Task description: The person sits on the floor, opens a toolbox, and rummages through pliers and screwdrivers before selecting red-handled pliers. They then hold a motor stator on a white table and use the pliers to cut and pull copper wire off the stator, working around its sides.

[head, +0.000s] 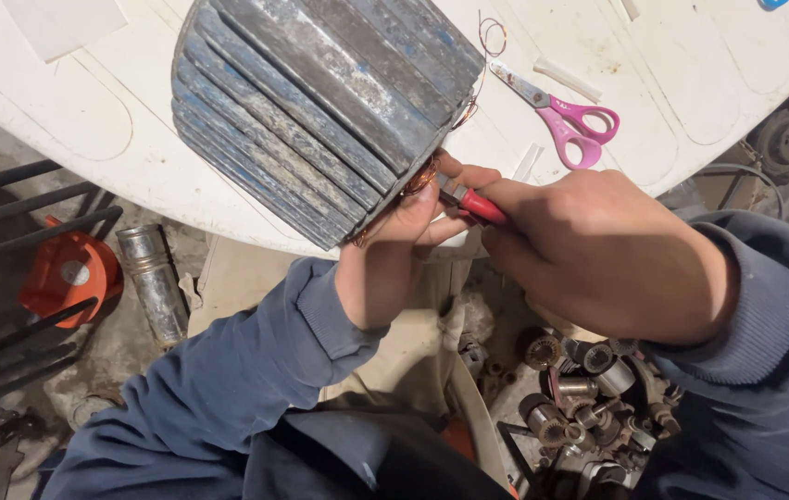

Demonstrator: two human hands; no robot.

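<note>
Left hand [404,243] pressed against the open end of the grey ribbed metal motor housing [320,102], fingers curled at its copper wire winding [420,176]. Right hand [589,250] closed tight round a red-handled metal tool [473,202], tip just beside the winding. Beyond the grip, pink-handled scissors [561,116] lying on the white round table [691,83].

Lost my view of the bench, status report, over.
Left hand braced at the ribbed grey motor housing, by copper windings. Right hand grips red-handled tool. Pink scissors lie apart.
</note>
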